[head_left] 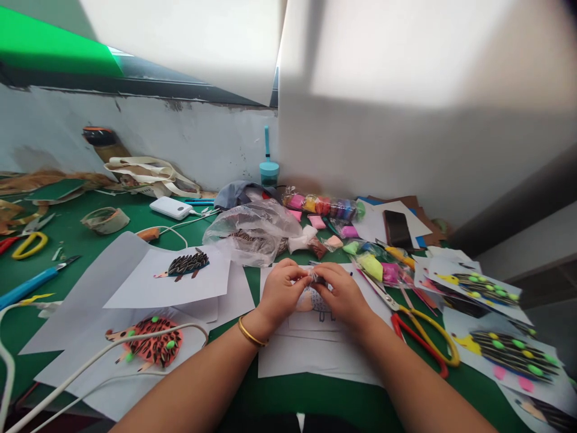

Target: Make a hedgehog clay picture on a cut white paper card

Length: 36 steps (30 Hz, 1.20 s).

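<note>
My left hand (283, 291) and my right hand (340, 294) meet above a white sheet (293, 355) in the middle of the table. Between their pinched fingertips is a small, crinkled, whitish-clear packet (314, 276); its contents are mostly hidden by the fingers. Under the hands the sheet carries a hedgehog drawing (322, 304), partly covered, with a peach-coloured face and drawn legs. Just beyond lie small clay packets, among them a white one (303, 239) and a brown one (318, 248).
Red-and-yellow-handled scissors (426, 337) lie right of the sheet. Finished hedgehog pictures rest at left (187, 264) and right (509, 352). Behind are a clear plastic bag (252, 222), a pack of coloured clay (322, 204) and a phone (397, 228). A white cable (90, 361) crosses the left side.
</note>
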{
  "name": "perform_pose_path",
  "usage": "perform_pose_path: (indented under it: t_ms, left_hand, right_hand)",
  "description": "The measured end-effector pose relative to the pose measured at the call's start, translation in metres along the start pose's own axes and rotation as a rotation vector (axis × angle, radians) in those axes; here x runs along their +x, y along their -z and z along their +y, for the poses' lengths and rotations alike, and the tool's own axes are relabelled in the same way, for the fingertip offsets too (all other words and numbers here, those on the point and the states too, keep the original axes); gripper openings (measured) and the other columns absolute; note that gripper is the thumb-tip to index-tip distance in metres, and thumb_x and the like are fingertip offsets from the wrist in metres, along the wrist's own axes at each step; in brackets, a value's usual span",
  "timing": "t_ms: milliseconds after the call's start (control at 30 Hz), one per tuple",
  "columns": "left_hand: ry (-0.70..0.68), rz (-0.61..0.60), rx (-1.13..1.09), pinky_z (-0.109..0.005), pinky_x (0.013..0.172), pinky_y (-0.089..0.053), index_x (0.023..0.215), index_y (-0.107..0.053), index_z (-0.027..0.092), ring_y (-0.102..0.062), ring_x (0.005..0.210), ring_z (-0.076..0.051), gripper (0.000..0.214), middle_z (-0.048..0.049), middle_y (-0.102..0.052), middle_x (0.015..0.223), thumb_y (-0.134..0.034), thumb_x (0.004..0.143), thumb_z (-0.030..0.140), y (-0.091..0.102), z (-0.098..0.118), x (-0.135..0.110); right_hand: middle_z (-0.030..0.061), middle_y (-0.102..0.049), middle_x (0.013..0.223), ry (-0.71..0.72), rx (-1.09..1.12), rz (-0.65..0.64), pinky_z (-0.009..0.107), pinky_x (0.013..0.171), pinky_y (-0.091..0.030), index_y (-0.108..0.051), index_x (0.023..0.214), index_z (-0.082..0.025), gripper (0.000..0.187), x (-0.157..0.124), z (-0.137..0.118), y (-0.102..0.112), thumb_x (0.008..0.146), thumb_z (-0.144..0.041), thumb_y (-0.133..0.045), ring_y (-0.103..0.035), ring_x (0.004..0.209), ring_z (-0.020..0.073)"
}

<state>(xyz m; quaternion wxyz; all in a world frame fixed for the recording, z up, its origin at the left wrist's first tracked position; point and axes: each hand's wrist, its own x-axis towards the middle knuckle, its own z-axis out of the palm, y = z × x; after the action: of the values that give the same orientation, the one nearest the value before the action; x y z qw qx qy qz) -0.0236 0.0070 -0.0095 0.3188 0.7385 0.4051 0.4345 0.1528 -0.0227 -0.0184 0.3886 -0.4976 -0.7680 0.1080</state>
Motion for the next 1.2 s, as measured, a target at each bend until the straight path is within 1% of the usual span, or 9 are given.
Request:
perform_pose_path:
  t_ms: [133,367,533,600,733,833,933,1100,1200]
  left_hand:
    - [-0.007,0.007,0.027,-0.029,0.075,-0.048,0.076,-0.071,0.020,-0.057,0.079,-0.015,0.013,-0.0017,-0.059,0.078,-0.065,0.087,0.025,-0.001,-0.001,-0.001]
    - [-0.035,0.047,0.089,-0.031,0.078,-0.046,0.081,-0.061,0.019,-0.055,0.082,-0.016,0.012,-0.0026,-0.056,0.085,-0.055,0.090,0.022,-0.001,0.000,-0.001]
    - [0.042,0.147,0.138,-0.033,0.078,-0.043,0.077,-0.052,0.020,-0.052,0.083,-0.018,0.023,-0.0030,-0.054,0.081,-0.042,0.096,0.029,0.002,-0.006,0.004]
    - [0.097,0.126,0.068,-0.032,0.077,-0.042,0.073,-0.050,0.021,-0.052,0.080,-0.018,0.030,-0.0023,-0.053,0.076,-0.039,0.097,0.035,0.002,-0.008,0.005]
    - [0.257,0.046,-0.217,-0.030,0.072,-0.043,0.075,-0.059,0.018,-0.054,0.076,-0.017,0.032,-0.0018,-0.058,0.074,-0.051,0.091,0.045,0.001,-0.009,0.006]
    - [0.371,0.032,-0.408,-0.028,0.072,-0.044,0.085,-0.068,0.017,-0.057,0.078,-0.016,0.027,-0.0034,-0.065,0.081,-0.064,0.081,0.044,0.000,-0.005,0.006]
    - [0.454,0.023,-0.513,-0.028,0.073,-0.045,0.091,-0.073,0.017,-0.058,0.079,-0.016,0.030,-0.0049,-0.067,0.084,-0.067,0.076,0.042,0.000,0.000,0.006]
    - [0.476,0.030,-0.583,-0.026,0.067,-0.041,0.080,-0.069,0.016,-0.052,0.070,-0.013,0.030,-0.0009,-0.061,0.072,-0.073,0.072,0.044,0.001,0.002,0.007]
    - [0.470,0.026,-0.600,-0.024,0.061,-0.036,0.072,-0.061,0.017,-0.045,0.063,-0.010,0.033,0.0033,-0.054,0.066,-0.078,0.066,0.045,0.001,0.002,0.006]
  right_hand:
    - [0.0081,-0.067,0.104,0.004,0.006,-0.026,0.041,0.090,-0.049,-0.067,0.103,-0.022,0.014,0.001,-0.002,0.002,0.090,-0.021,-0.060,-0.060,0.101,0.0246]
    - [0.0062,-0.067,0.098,-0.026,0.013,-0.079,0.037,0.084,-0.049,-0.066,0.103,-0.023,0.015,0.002,-0.004,0.007,0.090,-0.024,-0.060,-0.060,0.095,0.0229]
    - [0.0058,-0.067,0.098,-0.098,-0.037,-0.069,0.035,0.084,-0.049,-0.066,0.102,-0.022,0.016,0.002,-0.001,0.007,0.089,-0.025,-0.058,-0.061,0.094,0.0224]
    - [0.0056,-0.067,0.097,-0.122,-0.080,-0.082,0.034,0.083,-0.049,-0.067,0.102,-0.022,0.016,0.002,0.003,0.008,0.090,-0.025,-0.056,-0.061,0.094,0.0220]
    - [0.0080,-0.068,0.101,-0.184,-0.251,-0.083,0.037,0.087,-0.048,-0.067,0.105,-0.020,0.020,0.002,0.020,0.010,0.090,-0.023,-0.054,-0.061,0.097,0.0241]
    - [0.0109,-0.068,0.106,-0.217,-0.373,-0.053,0.041,0.091,-0.047,-0.068,0.108,-0.017,0.024,0.004,0.038,0.012,0.089,-0.020,-0.054,-0.060,0.102,0.0268]
    - [0.0128,-0.067,0.112,-0.201,-0.414,-0.008,0.044,0.095,-0.046,-0.067,0.112,-0.016,0.028,0.005,0.053,0.012,0.087,-0.016,-0.053,-0.058,0.107,0.0279]
    - [0.0130,-0.065,0.121,-0.148,-0.444,0.010,0.047,0.100,-0.044,-0.062,0.125,-0.017,0.039,0.005,0.057,0.011,0.087,-0.017,-0.053,-0.055,0.115,0.0290]
    - [0.0111,-0.067,0.116,-0.157,-0.450,-0.039,0.046,0.099,-0.044,-0.066,0.118,-0.018,0.034,0.003,0.053,0.012,0.087,-0.017,-0.053,-0.056,0.111,0.0284]
